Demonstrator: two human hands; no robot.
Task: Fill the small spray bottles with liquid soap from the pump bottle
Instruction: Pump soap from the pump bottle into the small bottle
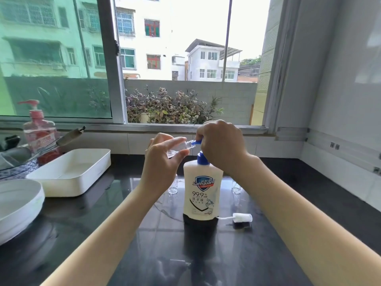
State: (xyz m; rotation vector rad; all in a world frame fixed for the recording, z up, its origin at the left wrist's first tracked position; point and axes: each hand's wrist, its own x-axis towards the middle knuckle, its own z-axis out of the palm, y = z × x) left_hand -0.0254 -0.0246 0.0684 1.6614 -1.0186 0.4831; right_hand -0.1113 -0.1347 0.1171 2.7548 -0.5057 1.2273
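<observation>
Tilting small spray bottle point(179, 147) in left hand point(165, 159), fingers pinched round it, mouth meeting spout; right hand point(221, 145) closed over pump bottle point(203, 190) head to press.

**Room and Surroundings: Counter by Window**

Dark, glossy countertop point(86, 234) reflects daylight. A sliding window point(175, 58) spans the rear wall; its left pane point(53, 58) is green-tinted, the right side open. Outside: potted plants point(171, 108) against a low tiled parapet point(237, 96), with white multi-storey buildings point(208, 60) beyond. White tiled wall point(340, 100) on the right.
</observation>
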